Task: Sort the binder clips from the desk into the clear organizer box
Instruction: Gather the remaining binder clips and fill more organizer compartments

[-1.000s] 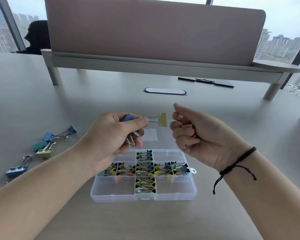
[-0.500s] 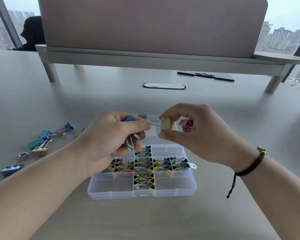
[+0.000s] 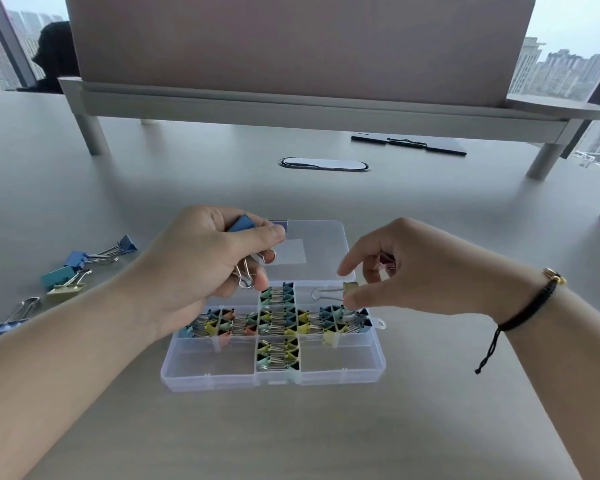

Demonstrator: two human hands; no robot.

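Since half a second earlier, right hand point(image 3: 409, 271) had carried the yellow binder clip point(image 3: 350, 289) down and away from the left hand, from mid-air to the far-right compartment of the clear organizer box point(image 3: 326, 379). Thumb and a finger pinched the clip's body, wire handles pointing left over the empty cell; clip looked level with or just above the rim, contact with the floor not clear. Index finger stuck out free.

Left hand point(image 3: 208, 268) hovered over the box's far-left side, closed around a blue binder clip point(image 3: 242, 224) plus at least one more, silver handles hanging out below the fingers. Exact count hidden.

Box open, lid point(image 3: 312, 237) lying flat behind. Middle row and centre column already packed with clips; corner cells mostly empty. Loose clips point(image 3: 80, 268) remained on the desk point(image 3: 430, 202) at left, well apart from the box.

To do it well, probably: lower the clip fully inside the cell walls before letting go, keep the handles lying flat and leftward so they don't ride over the divider into the centre column, release softly so it doesn't bounce. Left hand should hold its clips tight and stay clear of the cell.
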